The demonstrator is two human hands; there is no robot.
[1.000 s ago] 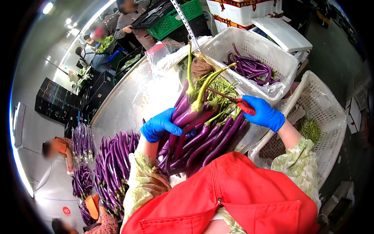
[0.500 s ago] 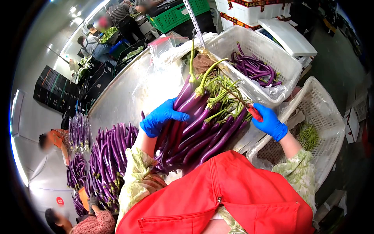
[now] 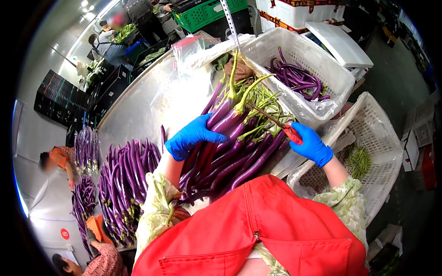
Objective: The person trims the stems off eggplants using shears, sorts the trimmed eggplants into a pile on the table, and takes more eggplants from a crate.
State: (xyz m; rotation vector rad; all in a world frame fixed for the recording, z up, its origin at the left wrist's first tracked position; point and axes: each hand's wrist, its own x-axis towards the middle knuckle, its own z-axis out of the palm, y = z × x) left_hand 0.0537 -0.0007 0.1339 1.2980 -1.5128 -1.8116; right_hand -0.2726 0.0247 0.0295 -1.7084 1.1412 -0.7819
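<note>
Long eggplants (image 3: 225, 123) are clasped in L hand (image 3: 195, 137), fingers part. closed, stems (image 3: 234, 76) fwd., at eggplant pile (image 3: 251, 168) on metal table (image 3: 133, 99). Red-handled cutting tool (image 3: 292, 134) is gripped in R hand (image 3: 311, 145), fingers curled; blade (image 3: 269, 117) is directed twd. stems.

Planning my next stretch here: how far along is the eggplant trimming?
Looks done: loose cut stems lie past the bunch, and a neat pile sits at the left, apparently sorted. In hand: the left hand holds long-stemmed eggplants; the right hand has red-handled scissors near their stems. Seemingly left: those two long stems, perhaps some of the eggplants below. I can't tell the overall share.
</note>
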